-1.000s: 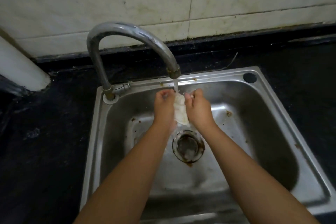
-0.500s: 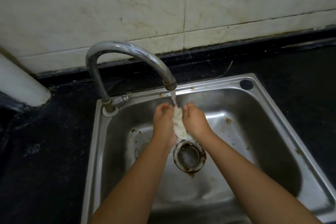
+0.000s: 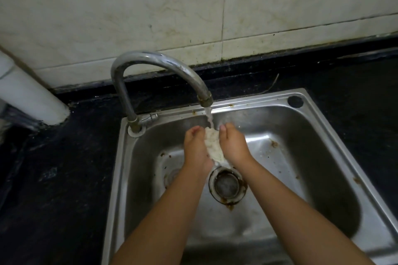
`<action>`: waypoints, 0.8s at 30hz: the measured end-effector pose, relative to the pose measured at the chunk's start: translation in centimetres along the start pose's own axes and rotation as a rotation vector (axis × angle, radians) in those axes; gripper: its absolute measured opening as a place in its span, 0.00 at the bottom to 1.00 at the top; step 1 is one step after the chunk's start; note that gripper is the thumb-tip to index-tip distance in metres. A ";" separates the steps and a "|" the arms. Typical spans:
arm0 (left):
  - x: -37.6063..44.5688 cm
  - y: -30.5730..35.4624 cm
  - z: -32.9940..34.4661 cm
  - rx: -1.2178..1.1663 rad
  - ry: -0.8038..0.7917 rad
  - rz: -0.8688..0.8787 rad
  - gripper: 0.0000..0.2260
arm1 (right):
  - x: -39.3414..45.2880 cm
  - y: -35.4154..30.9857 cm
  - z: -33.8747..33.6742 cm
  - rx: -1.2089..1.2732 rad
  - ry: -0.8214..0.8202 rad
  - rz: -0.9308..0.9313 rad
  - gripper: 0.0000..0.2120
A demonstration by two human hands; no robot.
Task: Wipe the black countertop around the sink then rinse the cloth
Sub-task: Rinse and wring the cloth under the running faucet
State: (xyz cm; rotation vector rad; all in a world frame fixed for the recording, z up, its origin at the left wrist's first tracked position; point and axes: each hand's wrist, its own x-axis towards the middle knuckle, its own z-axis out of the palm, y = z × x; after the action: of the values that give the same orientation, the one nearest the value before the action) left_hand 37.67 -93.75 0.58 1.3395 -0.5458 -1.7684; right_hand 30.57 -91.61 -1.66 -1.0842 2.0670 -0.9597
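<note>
Rinsing stage, judging by the scene: white cloth [image 3: 213,146] bunched under the running tap [image 3: 163,64], above the drain [image 3: 227,186] in the steel sink [image 3: 323,131]. Pressed between left hand [image 3: 197,146] and right hand [image 3: 233,146], each grip curled around the wad. Probably soft, soaked, heavier than dry, a little slippery; best squeezed around the middle. Black desk [image 3: 53,178] all round.

Bunched white cloth [image 3: 213,146] under running water
</note>
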 end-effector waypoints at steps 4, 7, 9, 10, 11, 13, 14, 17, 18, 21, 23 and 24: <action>0.9 0.0 -1.4 0.110 0.025 0.089 0.08 | -0.7 0.2 -1.2 0.186 0.061 -0.039 0.10; 1.3 0.2 -1.4 0.124 0.015 0.068 0.07 | -2.5 -0.3 -1.6 0.169 0.073 -0.256 0.08; 1.5 0.6 -0.9 0.095 0.001 0.047 0.08 | -3.6 -0.9 -1.1 0.128 0.031 -0.374 0.06; 1.6 0.7 -0.4 0.084 -0.018 0.044 0.07 | -4.0 -1.3 -0.9 0.091 -0.017 -0.386 0.06; 1.7 0.8 0.1 0.078 -0.039 0.044 0.06 | -4.2 -1.6 -0.7 0.024 -0.055 -0.387 0.07; 1.7 0.8 1.0 0.083 -0.054 0.047 0.07 | -3.7 -1.9 -0.6 -0.156 -0.070 -0.345 0.09; 1.7 0.7 1.3 0.089 -0.055 0.033 0.08 | -3.1 -2.0 -0.6 -0.241 -0.051 -0.301 0.09; 1.7 0.2 1.5 0.119 -0.067 -0.030 0.07 | -0.8 -1.1 -1.0 -0.345 -0.020 -0.126 0.05; 1.5 -0.1 1.3 0.137 -0.069 -0.045 0.06 | -0.2 -0.8 -1.0 -0.351 -0.033 -0.078 0.06; 1.8 -0.3 0.4 0.065 -0.054 -0.052 0.05 | 0.6 0.0 -0.6 -0.297 -0.038 -0.036 0.08; 1.8 0.0 -0.2 0.029 -0.057 -0.023 0.04 | 0.6 0.2 -0.5 -0.187 0.013 -0.040 0.09; 2.0 0.1 -0.6 0.068 -0.073 -0.007 0.04 | 0.5 0.1 -0.7 -0.122 0.036 -0.056 0.10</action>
State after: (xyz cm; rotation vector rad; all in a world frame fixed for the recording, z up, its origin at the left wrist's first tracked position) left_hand 38.08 -95.39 -0.68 1.3285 -0.6479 -1.8249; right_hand 29.77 -91.74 -1.43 -1.2017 2.1582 -0.8957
